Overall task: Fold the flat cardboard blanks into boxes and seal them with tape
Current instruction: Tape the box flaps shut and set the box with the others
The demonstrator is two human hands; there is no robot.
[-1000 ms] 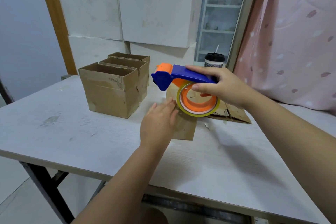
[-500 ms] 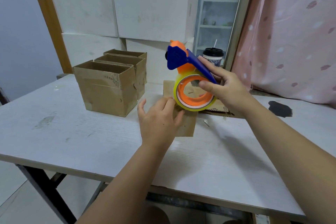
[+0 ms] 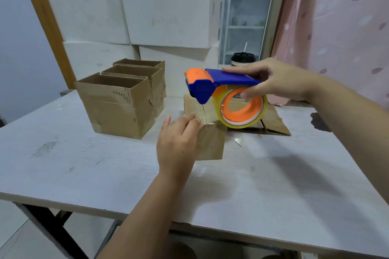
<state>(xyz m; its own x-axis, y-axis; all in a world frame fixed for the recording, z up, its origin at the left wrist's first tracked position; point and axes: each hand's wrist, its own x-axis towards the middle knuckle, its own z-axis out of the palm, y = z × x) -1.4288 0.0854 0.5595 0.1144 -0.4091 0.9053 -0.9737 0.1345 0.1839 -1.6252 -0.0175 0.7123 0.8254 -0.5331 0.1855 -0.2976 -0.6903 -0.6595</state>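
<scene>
Head view looking down on a small brown cardboard box (image 3: 212, 143), sitting flaps-closed on the scuffed white worktop (image 3: 84, 164) and serving as the reference point for everything else. Pressing on that box's top near its front left edge with the left hand (image 3: 179, 143), fingers straight and flat, grasping nothing. Seemingly pinning the flaps shut and anchoring the glossy strip of tape lying across the seam.

Gripping the blue and orange plastic tape dispenser (image 3: 202, 88) with the right hand (image 3: 280, 79), fingers curled over the blue handle and thumb reaching into the orange core of the yellowish clear tape roll (image 3: 240, 124), probably braking the roll. Hovering the dispenser just above the box's far edge, blue nose pointing down at the seam, likely for drawing out or cutting the strip. Not managing to tell whether tape is running from roll to box.

Leaving a flattened brown cardboard blank (image 3: 275, 122) just behind and right of the box, within reach as the likely next piece. Noting three open-topped brown cardboard boxes (image 3: 117, 107) left of the box, touching in a row, probably set aside with bottoms sealed. Noting large white cartons (image 3: 168, 6) stacked well behind the box, plus a black-lidded cup (image 3: 242, 60) and a pink patterned curtain (image 3: 347, 27) behind and to its right.
</scene>
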